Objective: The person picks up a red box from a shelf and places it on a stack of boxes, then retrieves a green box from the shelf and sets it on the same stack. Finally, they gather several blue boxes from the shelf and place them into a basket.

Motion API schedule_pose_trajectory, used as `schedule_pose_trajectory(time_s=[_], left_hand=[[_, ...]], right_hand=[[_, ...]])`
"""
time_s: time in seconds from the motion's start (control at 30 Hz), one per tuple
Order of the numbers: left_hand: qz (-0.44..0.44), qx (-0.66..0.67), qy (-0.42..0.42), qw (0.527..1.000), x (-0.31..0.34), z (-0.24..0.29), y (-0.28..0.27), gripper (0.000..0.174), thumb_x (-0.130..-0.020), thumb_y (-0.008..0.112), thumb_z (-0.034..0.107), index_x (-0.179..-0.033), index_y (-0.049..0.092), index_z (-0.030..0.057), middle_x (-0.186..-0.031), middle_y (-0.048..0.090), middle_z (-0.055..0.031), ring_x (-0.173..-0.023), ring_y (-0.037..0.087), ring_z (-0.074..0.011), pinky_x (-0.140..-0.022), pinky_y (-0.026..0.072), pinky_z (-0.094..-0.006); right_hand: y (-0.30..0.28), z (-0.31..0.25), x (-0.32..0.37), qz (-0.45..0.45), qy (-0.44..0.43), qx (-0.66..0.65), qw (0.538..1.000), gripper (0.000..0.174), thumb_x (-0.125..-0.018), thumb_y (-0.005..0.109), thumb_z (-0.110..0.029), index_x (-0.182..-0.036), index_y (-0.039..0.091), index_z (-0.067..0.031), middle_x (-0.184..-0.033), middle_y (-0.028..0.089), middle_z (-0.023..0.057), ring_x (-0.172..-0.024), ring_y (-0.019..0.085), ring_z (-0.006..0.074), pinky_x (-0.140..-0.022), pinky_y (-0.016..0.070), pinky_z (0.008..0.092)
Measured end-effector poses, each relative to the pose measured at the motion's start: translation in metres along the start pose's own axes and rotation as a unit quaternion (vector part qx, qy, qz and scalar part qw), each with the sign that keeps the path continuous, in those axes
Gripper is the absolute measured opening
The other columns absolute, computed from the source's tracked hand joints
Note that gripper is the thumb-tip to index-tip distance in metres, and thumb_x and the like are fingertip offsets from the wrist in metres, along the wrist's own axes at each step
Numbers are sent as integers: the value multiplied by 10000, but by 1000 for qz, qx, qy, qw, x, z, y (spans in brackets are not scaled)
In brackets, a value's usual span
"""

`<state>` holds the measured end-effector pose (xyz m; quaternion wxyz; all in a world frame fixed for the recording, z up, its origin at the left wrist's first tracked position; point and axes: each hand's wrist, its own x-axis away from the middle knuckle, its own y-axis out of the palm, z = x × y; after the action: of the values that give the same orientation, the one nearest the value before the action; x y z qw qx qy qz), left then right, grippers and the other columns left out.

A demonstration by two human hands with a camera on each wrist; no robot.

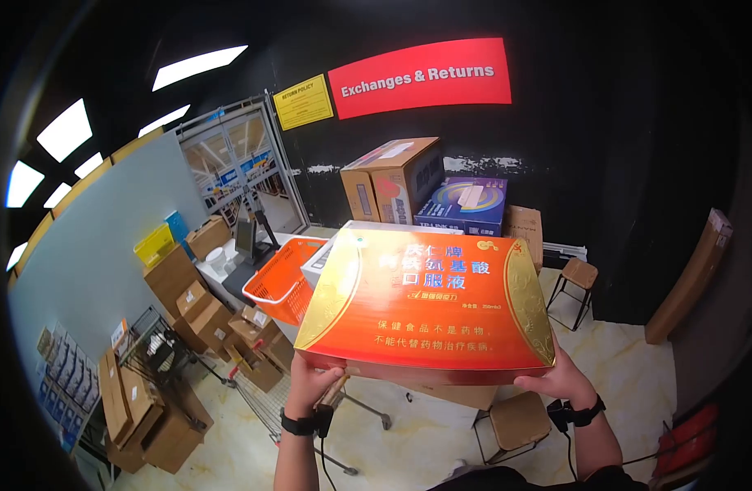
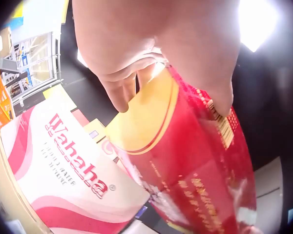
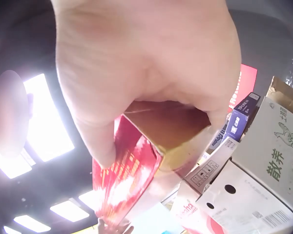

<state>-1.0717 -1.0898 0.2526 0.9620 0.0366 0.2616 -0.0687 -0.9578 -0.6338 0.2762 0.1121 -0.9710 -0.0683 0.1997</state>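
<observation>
A large red-orange gift box (image 1: 429, 307) with gold curved ends and Chinese lettering fills the middle of the head view, its printed face up. My left hand (image 1: 314, 385) grips its left end, thumb on the near side. At the opposite end my right hand (image 1: 568, 380) holds it the same way. In the left wrist view, the thumb lies by a barcode (image 2: 223, 127) on the red side, with fingers against the gold end. The right wrist view has the thumb on the red side and fingers around the gold end. Beyond the box stands a white and pink Wahaha carton (image 2: 78, 165).
Behind are a brown carton (image 1: 396, 176), a purple TP-Link box (image 1: 466, 203) and an orange shopping basket (image 1: 282, 282). A white carton with a hen drawing (image 3: 283, 131) stands nearby. Below are a shopping cart (image 1: 261, 401) and a stool (image 1: 519, 421); cardboard boxes (image 1: 192, 303) pile up left.
</observation>
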Motion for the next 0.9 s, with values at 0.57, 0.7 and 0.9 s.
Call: schedule_pose_trajectory(time_s=[0.57,0.7,0.9], left_hand=[[-136,-298,74,942,-192,-56,-95,872,-713,907,353,-1378,473,-8,-1303,620,-158,-1193,608,-290,-1006,476,-399],[-206,-348,96,909,-224,-46,-102,748,-704,900,308,-1298,562,4,-1260,643,-176,-1152,624,-354,-964,495,-421],[-261,-294,29,919,-257,-69,-137,636,-739,877,234,-1264,599,7,-1209,680,-166,-1126,652,-319,-944,509,-405]], right_hand=[[47,-27,-138,3,64,284,957,1179,-812,777,-510,-1565,48,30,-1559,315,286,-1407,404,405,-1124,388,427],[70,-51,-160,-17,149,356,922,1040,-841,745,-519,-1540,191,17,-1498,402,284,-1326,488,408,-1084,429,409],[95,-56,-193,-18,158,381,911,981,-847,742,-498,-1538,231,-24,-1449,480,254,-1257,556,389,-1043,465,416]])
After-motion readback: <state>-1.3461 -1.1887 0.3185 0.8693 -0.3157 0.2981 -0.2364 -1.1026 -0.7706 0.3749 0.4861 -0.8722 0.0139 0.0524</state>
